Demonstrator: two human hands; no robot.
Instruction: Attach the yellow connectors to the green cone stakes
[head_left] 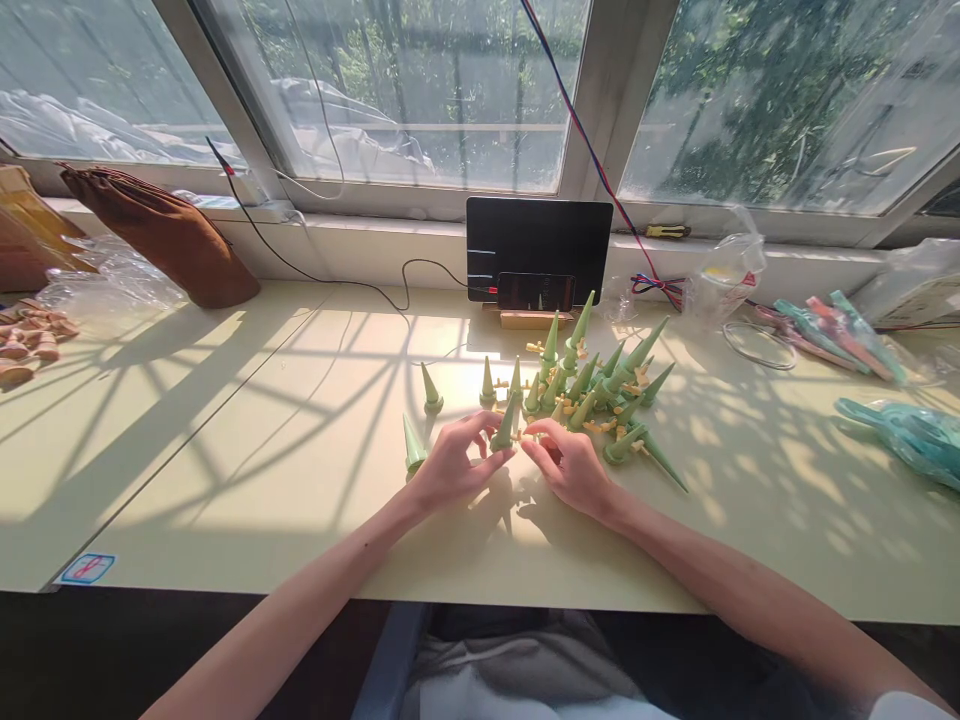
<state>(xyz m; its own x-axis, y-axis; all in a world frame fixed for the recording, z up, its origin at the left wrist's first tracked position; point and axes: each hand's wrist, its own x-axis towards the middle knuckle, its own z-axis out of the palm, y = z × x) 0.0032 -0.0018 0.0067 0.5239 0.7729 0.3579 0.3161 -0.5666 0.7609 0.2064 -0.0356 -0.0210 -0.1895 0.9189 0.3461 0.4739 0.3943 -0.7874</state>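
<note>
My left hand (pixel 459 460) is closed round the base of a green cone (pixel 507 424), which points up and leans slightly. Close beside it, my right hand (pixel 570 465) pinches at a small yellow piece (pixel 517 436) on the cone's side. Just beyond both hands lies a heap of similar green cones (pixel 581 400), several with little yellow pieces sticking out. To the left of the heap, a green cone (pixel 431 388) stands upright by itself. Another cone (pixel 412 446) stands near my left wrist, partly hidden by it.
At the back, a phone (pixel 536 291) stands before a black tablet (pixel 540 235), with a cable running left. A brown pouch (pixel 161 235) and wooden pieces (pixel 30 340) lie on the left. Right hold wrapped coloured items (pixel 840 330) and a teal plastic packet (pixel 911 435).
</note>
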